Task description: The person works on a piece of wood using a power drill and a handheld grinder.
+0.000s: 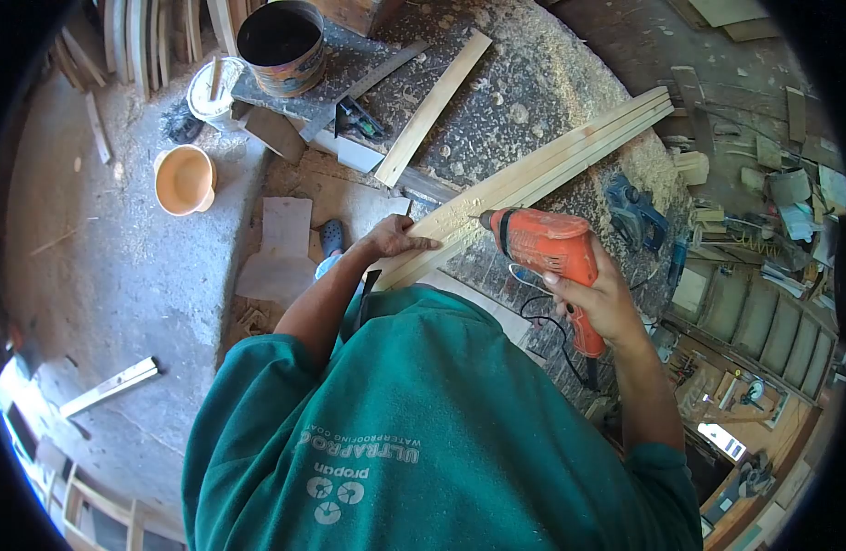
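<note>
The right hand [599, 298] has its fingers wrapped tight around the grip of an orange corded electric drill [544, 248], whose bit meets the side of a bundle of long pale wooden strips [533, 174]. The left hand [391, 241] lies flat with fingers spread and pressed down on the strips' near end, apparently to pin them so the drill's push does not shift them. The strips lie diagonally across the round sawdust-covered bench [542, 83], near its front edge, sawdust heaped on them by the bit. A blue power tool [636, 213] sits near the bench's right edge, a loose light wooden board [432, 106] toward the far edge, and a dark metal bucket [281, 46] at the far left.
</note>
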